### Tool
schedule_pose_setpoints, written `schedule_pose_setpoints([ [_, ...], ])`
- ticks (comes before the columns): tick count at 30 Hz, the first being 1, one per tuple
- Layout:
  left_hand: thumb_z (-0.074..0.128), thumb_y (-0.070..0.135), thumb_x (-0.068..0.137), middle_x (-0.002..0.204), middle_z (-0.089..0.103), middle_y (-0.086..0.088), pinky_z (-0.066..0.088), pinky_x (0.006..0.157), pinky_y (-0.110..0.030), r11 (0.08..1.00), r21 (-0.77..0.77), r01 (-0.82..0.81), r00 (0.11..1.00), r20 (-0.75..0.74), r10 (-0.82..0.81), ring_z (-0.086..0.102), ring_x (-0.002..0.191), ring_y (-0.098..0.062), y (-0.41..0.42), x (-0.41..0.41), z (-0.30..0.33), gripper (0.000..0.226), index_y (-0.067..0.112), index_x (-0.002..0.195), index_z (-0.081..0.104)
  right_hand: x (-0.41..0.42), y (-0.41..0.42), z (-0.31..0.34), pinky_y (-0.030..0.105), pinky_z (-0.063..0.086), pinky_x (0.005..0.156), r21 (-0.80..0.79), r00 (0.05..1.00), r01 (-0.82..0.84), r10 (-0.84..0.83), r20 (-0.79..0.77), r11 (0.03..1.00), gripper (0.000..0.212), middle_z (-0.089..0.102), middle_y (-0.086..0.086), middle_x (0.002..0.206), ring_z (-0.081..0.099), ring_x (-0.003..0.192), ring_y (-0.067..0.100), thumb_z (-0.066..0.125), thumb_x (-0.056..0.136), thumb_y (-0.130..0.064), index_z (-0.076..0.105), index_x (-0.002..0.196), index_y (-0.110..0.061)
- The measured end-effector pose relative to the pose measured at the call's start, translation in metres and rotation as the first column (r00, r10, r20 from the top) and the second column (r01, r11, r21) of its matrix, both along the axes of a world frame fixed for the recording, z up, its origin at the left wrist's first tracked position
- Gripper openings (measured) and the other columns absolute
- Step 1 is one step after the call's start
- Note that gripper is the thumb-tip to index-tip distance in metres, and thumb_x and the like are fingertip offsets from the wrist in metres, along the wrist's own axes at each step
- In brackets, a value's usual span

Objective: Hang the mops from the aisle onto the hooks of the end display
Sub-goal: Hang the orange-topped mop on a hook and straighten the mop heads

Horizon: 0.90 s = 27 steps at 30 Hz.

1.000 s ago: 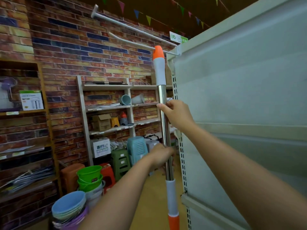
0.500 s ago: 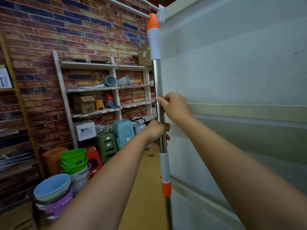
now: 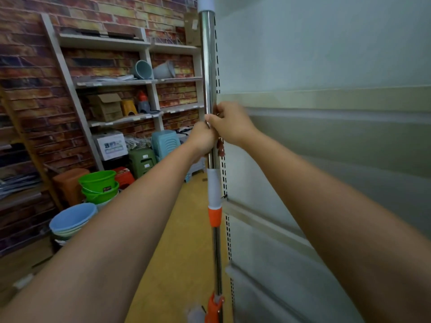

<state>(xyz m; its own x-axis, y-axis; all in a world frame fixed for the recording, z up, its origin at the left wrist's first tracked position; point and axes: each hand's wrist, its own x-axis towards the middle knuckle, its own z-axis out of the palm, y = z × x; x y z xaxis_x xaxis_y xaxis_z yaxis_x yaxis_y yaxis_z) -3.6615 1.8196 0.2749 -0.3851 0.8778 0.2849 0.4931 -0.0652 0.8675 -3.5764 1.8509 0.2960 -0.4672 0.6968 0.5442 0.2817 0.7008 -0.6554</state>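
A mop (image 3: 208, 66) with a shiny steel pole, a white and orange collar and an orange joint near its head stands upright along the left edge of the end display (image 3: 326, 54). Both hands hold the pole at mid height. My left hand (image 3: 202, 139) grips it from the left, just below my right hand (image 3: 229, 123), whose fingers curl round it from the right. The pole's top runs out of the frame, so the hooks and the hanging end are hidden. Only a bit of the pale mop head shows at the bottom edge.
The display's slotted upright (image 3: 224, 178) runs right behind the pole. To the left, white shelves (image 3: 121, 82) against a brick wall hold boxes and pots. Green buckets (image 3: 99, 186), blue basins (image 3: 72, 219) and plastic stools (image 3: 142, 159) stand on the yellow floor.
The view has tilted down, so the orange pole tip and the hooks have left the frame. My hands have come closer together on the pole, now almost touching.
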Motion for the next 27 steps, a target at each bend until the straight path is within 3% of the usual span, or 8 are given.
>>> schedule_pose_setpoints([
  [3, 0.036, 0.008, 0.096, 0.068, 0.054, -0.011, 0.048, 0.043, -0.026, 0.998, 0.044, -0.037, 0.999, -0.03, 0.038, 0.054, 0.055, -0.022, 0.001, 0.003, -0.003, 0.02, 0.003, 0.087, 0.053, -0.004, 0.001, -0.002, 0.029, 0.043, 0.07, -0.01, 1.0, 0.008, -0.008, 0.017, 1.0, 0.024, 0.058, 0.009, 0.092, 0.057, 0.086, 0.022, 0.049, 0.094, -0.026, 0.057, 0.103, -0.005],
  [7, 0.033, 0.006, 0.095, 0.071, 0.051, -0.014, 0.051, 0.071, -0.048, 0.996, 0.063, -0.062, 0.996, 0.07, 0.057, 0.054, 0.067, -0.031, 0.006, 0.003, -0.004, 0.025, 0.01, 0.075, 0.048, -0.006, 0.002, -0.003, 0.03, 0.042, 0.073, -0.016, 1.0, 0.024, -0.024, 0.018, 1.0, 0.02, 0.056, 0.007, 0.093, 0.055, 0.087, 0.021, 0.046, 0.095, -0.025, 0.054, 0.101, -0.007],
  [11, 0.028, 0.007, 0.097, 0.065, 0.048, -0.009, 0.044, 0.046, -0.027, 0.993, 0.071, -0.096, 0.974, 0.213, 0.079, 0.048, 0.057, -0.021, 0.003, 0.009, -0.003, 0.032, 0.009, 0.072, 0.049, -0.006, -0.002, -0.006, 0.035, 0.049, 0.079, -0.031, 1.0, 0.03, -0.03, -0.006, 0.999, 0.021, 0.06, 0.009, 0.096, 0.058, 0.091, 0.024, 0.045, 0.096, -0.023, 0.055, 0.102, -0.006],
  [15, 0.037, 0.01, 0.097, 0.068, 0.049, -0.003, 0.035, 0.031, -0.013, 0.994, 0.051, -0.098, 0.991, 0.093, 0.093, 0.045, 0.055, -0.012, -0.002, 0.016, -0.011, 0.019, 0.007, 0.086, 0.052, 0.003, -0.007, -0.021, 0.035, 0.051, 0.081, -0.078, 0.999, 0.0, -0.003, -0.039, 0.997, 0.023, 0.065, 0.014, 0.099, 0.061, 0.09, 0.025, 0.044, 0.096, -0.018, 0.061, 0.104, -0.005],
  [18, 0.044, 0.01, 0.093, 0.074, 0.049, -0.002, 0.04, 0.042, -0.016, 0.992, -0.008, -0.124, 0.99, 0.073, 0.124, 0.046, 0.06, -0.01, -0.005, 0.017, -0.032, 0.007, 0.012, 0.088, 0.05, 0.012, -0.013, -0.043, 0.031, 0.046, 0.079, -0.121, 1.0, -0.014, 0.015, 0.003, 0.993, 0.027, 0.064, 0.014, 0.101, 0.058, 0.088, 0.021, 0.045, 0.096, -0.018, 0.061, 0.109, -0.001],
  [21, 0.048, 0.011, 0.091, 0.074, 0.041, 0.003, 0.037, 0.054, -0.019, 0.988, -0.027, -0.152, 0.988, -0.011, 0.152, 0.041, 0.065, -0.007, -0.007, 0.019, -0.049, 0.023, 0.021, 0.074, 0.036, 0.018, -0.017, -0.067, 0.034, 0.048, 0.086, -0.201, 1.0, 0.001, -0.003, -0.008, 0.979, 0.03, 0.065, 0.019, 0.106, 0.059, 0.092, 0.025, 0.043, 0.096, -0.019, 0.061, 0.107, 0.002],
  [23, 0.052, 0.011, 0.089, 0.083, 0.045, 0.0, 0.041, 0.063, -0.025, 0.989, -0.042, -0.14, 0.989, -0.048, 0.138, 0.044, 0.077, -0.012, -0.012, 0.023, -0.054, 0.015, 0.015, 0.088, 0.038, 0.028, -0.026, -0.082, 0.041, 0.047, 0.093, -0.267, 0.997, -0.01, -0.012, -0.081, 0.964, 0.03, 0.064, 0.017, 0.108, 0.06, 0.099, 0.028, 0.045, 0.096, -0.02, 0.059, 0.11, 0.002],
  [27, 0.066, 0.008, 0.079, 0.104, 0.049, -0.01, 0.049, 0.088, -0.041, 0.986, -0.064, -0.156, 0.984, -0.091, 0.15, 0.05, 0.096, -0.024, -0.02, 0.023, -0.066, 0.038, 0.012, 0.102, 0.036, 0.074, -0.07, -0.136, 0.023, 0.04, 0.087, -0.401, 0.978, -0.01, -0.074, -0.193, 0.916, 0.036, 0.056, -0.001, 0.11, 0.052, 0.101, 0.009, 0.051, 0.094, -0.022, 0.052, 0.126, -0.006],
])
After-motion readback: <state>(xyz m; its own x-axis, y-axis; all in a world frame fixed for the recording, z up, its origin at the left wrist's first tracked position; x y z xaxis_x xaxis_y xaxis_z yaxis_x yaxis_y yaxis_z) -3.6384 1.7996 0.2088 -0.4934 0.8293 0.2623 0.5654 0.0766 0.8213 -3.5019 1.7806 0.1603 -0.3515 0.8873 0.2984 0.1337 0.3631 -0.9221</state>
